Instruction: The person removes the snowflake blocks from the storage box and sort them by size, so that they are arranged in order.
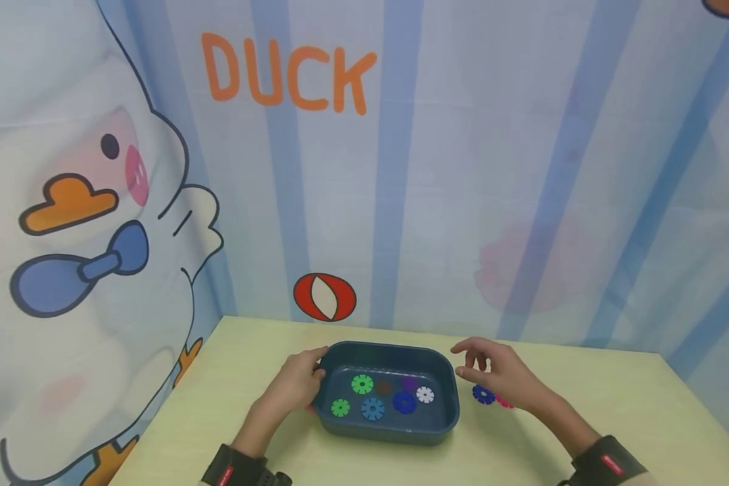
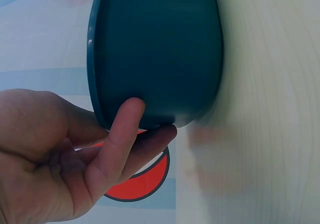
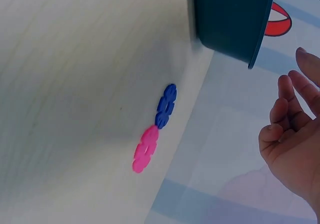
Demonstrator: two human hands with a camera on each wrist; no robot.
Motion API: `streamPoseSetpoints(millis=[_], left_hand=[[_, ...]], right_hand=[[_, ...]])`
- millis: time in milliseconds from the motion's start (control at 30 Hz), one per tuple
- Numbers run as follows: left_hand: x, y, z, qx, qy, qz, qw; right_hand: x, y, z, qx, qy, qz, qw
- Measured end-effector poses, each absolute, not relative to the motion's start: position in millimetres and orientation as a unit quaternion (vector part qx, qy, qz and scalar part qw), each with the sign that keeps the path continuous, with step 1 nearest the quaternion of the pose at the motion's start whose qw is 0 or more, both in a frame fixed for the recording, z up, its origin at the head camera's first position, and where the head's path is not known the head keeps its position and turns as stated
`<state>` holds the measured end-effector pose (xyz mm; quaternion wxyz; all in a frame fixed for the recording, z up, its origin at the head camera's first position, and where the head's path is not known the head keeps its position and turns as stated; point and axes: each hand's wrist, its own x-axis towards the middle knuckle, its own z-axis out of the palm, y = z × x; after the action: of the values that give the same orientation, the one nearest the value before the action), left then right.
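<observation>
A dark blue-green plastic tub (image 1: 395, 435) sits on the table, several notched snowflake building discs lying in it: green (image 1: 362, 385), light blue (image 1: 373, 409), dark blue (image 1: 404, 402), white (image 1: 425, 395), brown and purple. At its left end my left hand (image 1: 293, 381) grips the rim, fingers (image 2: 120, 144) against the outer wall. My right hand (image 1: 501, 371) hovers off the right end with loosely bent fingers, holding nothing. Below it, a blue disc (image 3: 166, 106) and a pink disc (image 3: 145, 150) lie touching on the table; the hand partly covers the pink one in the head view.
The pale wooden table (image 1: 613, 405) backs onto a printed curtain (image 1: 449, 169) with blue stripes and a duck picture. A sliver of red (image 1: 311, 409) shows beside the tub's left end; its kind cannot be made out.
</observation>
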<state>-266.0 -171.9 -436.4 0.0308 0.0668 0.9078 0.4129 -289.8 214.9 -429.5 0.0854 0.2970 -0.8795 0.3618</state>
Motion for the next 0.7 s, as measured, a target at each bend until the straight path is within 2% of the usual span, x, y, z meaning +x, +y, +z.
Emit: streamPoseSetpoints(millis=[267, 533, 700], left_hand=[[-263.9, -172.6, -437.2, 0.073, 0.908, 0.411, 0.026], [-262.9, -174.1, -439.1, 0.075, 0.907, 0.414, 0.027], [-265.9, -172.2, -438.2, 0.078, 0.907, 0.413, 0.024]], right_hand=[[-291.9, 189.6, -426.5, 0.337, -0.881, 0.325, 0.067], [-294.6, 165.1, -430.5, 0.393, -0.888, 0.219, 0.091], [-298.6, 155.5, -433.0, 0.398, -0.895, 0.181, 0.087]])
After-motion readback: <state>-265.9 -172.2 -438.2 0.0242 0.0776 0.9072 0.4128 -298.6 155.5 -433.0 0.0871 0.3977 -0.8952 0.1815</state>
